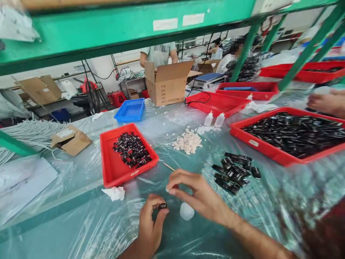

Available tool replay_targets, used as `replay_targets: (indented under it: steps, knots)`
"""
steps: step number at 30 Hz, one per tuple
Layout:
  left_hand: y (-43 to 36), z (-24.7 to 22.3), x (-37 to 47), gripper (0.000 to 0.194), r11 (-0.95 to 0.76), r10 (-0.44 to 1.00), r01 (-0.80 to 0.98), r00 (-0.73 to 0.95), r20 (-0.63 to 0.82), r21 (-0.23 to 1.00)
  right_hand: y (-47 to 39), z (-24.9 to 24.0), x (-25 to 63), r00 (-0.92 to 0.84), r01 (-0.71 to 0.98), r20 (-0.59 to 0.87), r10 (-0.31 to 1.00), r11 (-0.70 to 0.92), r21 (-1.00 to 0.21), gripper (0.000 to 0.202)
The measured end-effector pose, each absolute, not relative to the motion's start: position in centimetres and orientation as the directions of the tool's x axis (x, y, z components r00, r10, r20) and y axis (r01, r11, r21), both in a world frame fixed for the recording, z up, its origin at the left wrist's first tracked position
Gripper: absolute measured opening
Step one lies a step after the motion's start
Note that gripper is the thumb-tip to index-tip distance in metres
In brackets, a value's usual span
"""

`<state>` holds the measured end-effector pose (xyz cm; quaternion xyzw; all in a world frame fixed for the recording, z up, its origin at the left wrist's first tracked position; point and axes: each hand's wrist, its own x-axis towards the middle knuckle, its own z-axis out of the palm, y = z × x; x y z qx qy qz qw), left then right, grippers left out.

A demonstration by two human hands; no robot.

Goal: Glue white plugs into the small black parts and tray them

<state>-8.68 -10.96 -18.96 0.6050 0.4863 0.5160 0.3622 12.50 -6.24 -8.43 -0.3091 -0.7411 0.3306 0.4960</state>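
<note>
Between the thumb and forefinger of the left hand (150, 221), holding a small black piece (162, 206) in a closed pinch; slightly beyond and rightward, pinching with the right hand (195, 189), fingertips drawn together on what looks like a small pale piece (167, 190). Just below the right hand, seeing a translucent white disc (187, 211) on the plastic-covered table (88, 219), with a thin stick (169, 166) and a pale heap (188, 141) beyond those fingers, loose black parts (234, 172) to their right, and a red tray (109, 163) of black pieces beyond the left hand.
</note>
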Motion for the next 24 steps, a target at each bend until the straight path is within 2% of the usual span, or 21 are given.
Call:
replay_targets:
  steps: [5, 13, 18, 21, 24]
  knots:
    - [-11.3, -18.8, -8.7, 0.01, -0.331, 0.944, 0.122, 0.052, 0.327, 0.936, -8.3, -9.1, 11.1, -0.369, 0.173, 0.593, 0.716, 0.679, -0.713, 0.011]
    - [-11.5, -18.9, -8.5, 0.012, -0.313, 0.949, 0.111, 0.075, 0.306, 0.943, -8.9, -10.6, 10.4, -0.389, 0.259, 0.6, 0.699, 0.708, -0.657, 0.015]
    - [-11.7, -18.8, -8.3, 0.012, -0.211, 0.975, 0.051, 0.085, 0.207, 0.976, -9.3, -10.8, 10.4, -0.438, 0.287, 0.599, 0.67, 0.736, -0.613, 0.012]
    - [-11.6, -18.5, -8.1, 0.015, -0.144, 0.98, -0.022, 0.134, 0.146, 0.989, -9.5, -10.0, 11.1, -0.53, 0.356, 0.543, 0.651, 0.752, -0.554, 0.017]
    - [-11.5, -18.4, -8.0, 0.016, -0.105, 0.98, -0.022, 0.165, 0.108, 0.994, -9.4, -9.1, 11.9, -0.615, 0.423, 0.468, 0.634, 0.767, -0.483, 0.024]
